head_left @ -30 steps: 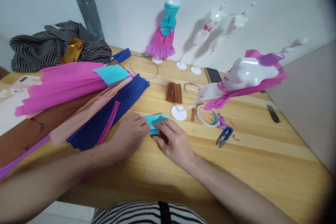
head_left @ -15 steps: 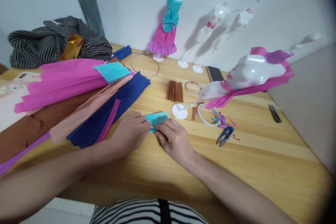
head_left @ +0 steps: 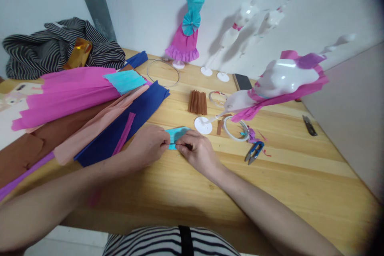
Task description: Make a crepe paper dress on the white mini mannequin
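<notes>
A small piece of turquoise crepe paper (head_left: 177, 133) is stretched between my two hands, its near edge folded over in a narrow band. My left hand (head_left: 150, 144) pinches its left end, fingers curled. At the other end my right hand (head_left: 196, 146) grips the paper between thumb and fingers. Parts of the paper are hidden under the fingers. Just beyond my hands stands the round white base (head_left: 203, 125) of a tilted mannequin (head_left: 288, 78) draped in pink paper. A pleated piece of brown crepe paper (head_left: 197, 102) lies behind that.
Layered crepe paper sheets (head_left: 72, 96) cover the left side. To the right lie tape rolls (head_left: 236, 129), blue thread snips (head_left: 254, 152) and a dark cutter (head_left: 309, 125). At the wall stand a dressed mannequin (head_left: 189, 24), two bare ones, and a bottle (head_left: 97, 6).
The turquoise paper now lies flatter, with a folded band showing along its near edge. My left hand has shifted slightly left, and the whole view has moved a little.
</notes>
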`<state>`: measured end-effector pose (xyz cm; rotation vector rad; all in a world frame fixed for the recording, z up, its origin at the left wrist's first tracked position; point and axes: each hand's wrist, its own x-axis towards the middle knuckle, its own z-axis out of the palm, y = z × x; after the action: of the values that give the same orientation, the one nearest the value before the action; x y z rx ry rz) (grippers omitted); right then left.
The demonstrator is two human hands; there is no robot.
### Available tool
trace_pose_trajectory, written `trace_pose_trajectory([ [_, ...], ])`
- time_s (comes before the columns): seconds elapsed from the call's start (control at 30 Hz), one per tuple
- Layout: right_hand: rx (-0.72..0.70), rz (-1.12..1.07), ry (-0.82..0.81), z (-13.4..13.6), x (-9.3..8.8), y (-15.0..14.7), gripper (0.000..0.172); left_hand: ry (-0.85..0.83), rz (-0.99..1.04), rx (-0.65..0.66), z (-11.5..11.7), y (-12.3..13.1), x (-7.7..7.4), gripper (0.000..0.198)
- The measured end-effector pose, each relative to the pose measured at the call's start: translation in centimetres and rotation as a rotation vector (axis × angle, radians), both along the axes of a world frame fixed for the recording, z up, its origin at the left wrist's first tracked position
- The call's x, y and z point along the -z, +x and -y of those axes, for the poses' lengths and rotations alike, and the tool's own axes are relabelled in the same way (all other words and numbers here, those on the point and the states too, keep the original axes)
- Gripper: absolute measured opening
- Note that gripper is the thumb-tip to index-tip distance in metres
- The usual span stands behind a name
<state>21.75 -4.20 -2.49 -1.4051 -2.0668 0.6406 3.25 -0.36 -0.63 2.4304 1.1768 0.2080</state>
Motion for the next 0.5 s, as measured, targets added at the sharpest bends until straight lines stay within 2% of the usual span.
trace_pose_trajectory([
  [0.2, -0.047, -0.008, -0.013, -0.3, -0.2, 0.5, 0.011, -0.026, -0.021, -0.022, 0.0, -0.1, -0.2, 0.016],
  [0.37, -0.151, -0.042, -0.071, -0.5, -0.9, 1.4, 0.024, -0.085, 0.023, -0.023, -0.2, -0.3, -0.7, 0.014],
  [0.5, -0.152, -0.048, -0.131, -0.7, -1.2, 1.8, 0.027, -0.096, 0.049, -0.033, -0.2, -0.4, -0.9, 0.013],
])
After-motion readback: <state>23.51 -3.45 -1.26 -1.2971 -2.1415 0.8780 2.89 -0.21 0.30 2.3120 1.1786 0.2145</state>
